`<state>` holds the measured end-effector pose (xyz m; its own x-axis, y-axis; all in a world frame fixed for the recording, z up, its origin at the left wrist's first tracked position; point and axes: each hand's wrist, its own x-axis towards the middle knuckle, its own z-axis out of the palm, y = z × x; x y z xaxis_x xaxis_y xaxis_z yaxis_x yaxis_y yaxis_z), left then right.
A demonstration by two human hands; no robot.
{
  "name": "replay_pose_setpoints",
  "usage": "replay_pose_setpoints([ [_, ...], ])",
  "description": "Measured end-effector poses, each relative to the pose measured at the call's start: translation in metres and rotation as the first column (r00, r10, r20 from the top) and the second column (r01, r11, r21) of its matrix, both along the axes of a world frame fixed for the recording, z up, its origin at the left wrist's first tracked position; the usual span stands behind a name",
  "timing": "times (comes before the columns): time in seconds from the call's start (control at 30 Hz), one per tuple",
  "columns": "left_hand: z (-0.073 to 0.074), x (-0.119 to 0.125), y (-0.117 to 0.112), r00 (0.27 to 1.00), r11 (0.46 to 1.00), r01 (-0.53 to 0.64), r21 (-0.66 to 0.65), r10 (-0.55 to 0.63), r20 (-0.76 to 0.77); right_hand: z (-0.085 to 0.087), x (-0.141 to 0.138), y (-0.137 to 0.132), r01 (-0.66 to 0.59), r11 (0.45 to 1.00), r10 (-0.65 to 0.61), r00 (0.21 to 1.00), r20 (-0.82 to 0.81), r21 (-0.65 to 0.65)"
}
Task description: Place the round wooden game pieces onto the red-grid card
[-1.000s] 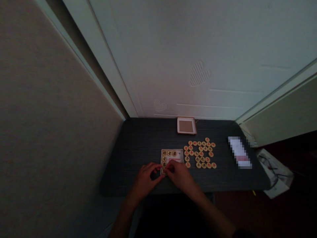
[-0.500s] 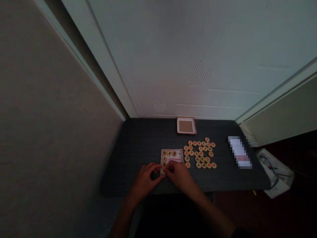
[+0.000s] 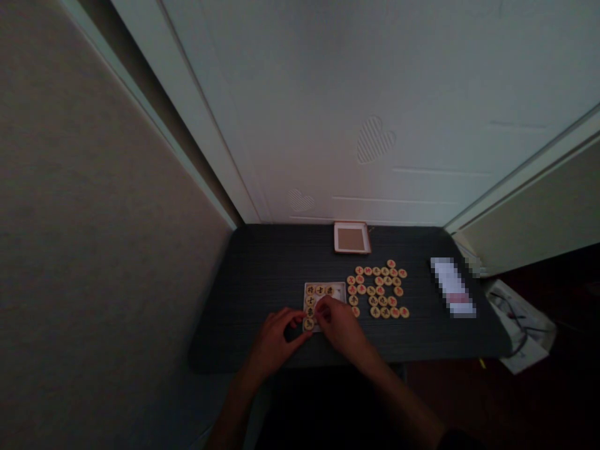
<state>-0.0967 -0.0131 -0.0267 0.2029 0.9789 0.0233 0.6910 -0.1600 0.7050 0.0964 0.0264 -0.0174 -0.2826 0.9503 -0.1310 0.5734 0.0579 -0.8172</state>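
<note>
A shallow light-rimmed box [image 3: 345, 292] lies near the table's front edge. Round wooden Chinese chess pieces with black characters line its far side and its left side. My left hand [image 3: 275, 337] curls around the box's near-left corner, fingers at the left edge and thumb at the front edge. Beside those fingertips, the corner chess piece [image 3: 308, 324] lies flat in the box. My right hand [image 3: 341, 326] hovers over the middle of the box, its thumb and fingertips drawn close together. Whether anything sits between them is hidden.
Several loose chess pieces [image 3: 385, 301], red and black, are spread to the right of the box. Farther back stands an open box lid [image 3: 351, 239] near the white panel. A blurred-out phone-like item [image 3: 452, 287] lies at the right on the dark table [image 3: 262, 262].
My right hand has drawn up and slightly right from the corner chess piece, which now shows fully. The left hand has stayed at the box corner. The view has shifted slightly.
</note>
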Motion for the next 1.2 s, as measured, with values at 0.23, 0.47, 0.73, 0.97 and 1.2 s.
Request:
replay_pose_setpoints([
  [0.23,0.0016,0.0006,0.0005,1.000,1.000,0.007,-0.011,-0.007,-0.006,-0.0006,-0.0032,0.0000,-0.012,1.000,0.012,0.999,-0.036,-0.013],
  [0.47,0.0042,0.0006,0.0006,1.000,1.000,0.014,-0.010,-0.014,-0.005,-0.0073,-0.0029,0.0002,0.025,1.000,-0.024,0.999,-0.045,0.010],
  [0.73,0.0033,0.0008,0.0001,1.000,1.000,0.005,-0.016,-0.006,-0.007,-0.0046,-0.0048,0.0016,0.031,0.998,-0.029,0.999,-0.037,0.049],
  [0.97,0.0037,0.0003,0.0003,1.000,1.000,0.002,-0.009,-0.002,-0.002,-0.0044,-0.0050,0.0018,0.019,0.996,-0.015,0.998,-0.054,0.083],
  [1.2,0.0032,0.0000,0.0014,1.000,0.999,0.021,-0.030,-0.021,-0.001,-0.0013,-0.0005,0.0000,0.020,0.997,-0.015,0.998,-0.067,0.075],
])
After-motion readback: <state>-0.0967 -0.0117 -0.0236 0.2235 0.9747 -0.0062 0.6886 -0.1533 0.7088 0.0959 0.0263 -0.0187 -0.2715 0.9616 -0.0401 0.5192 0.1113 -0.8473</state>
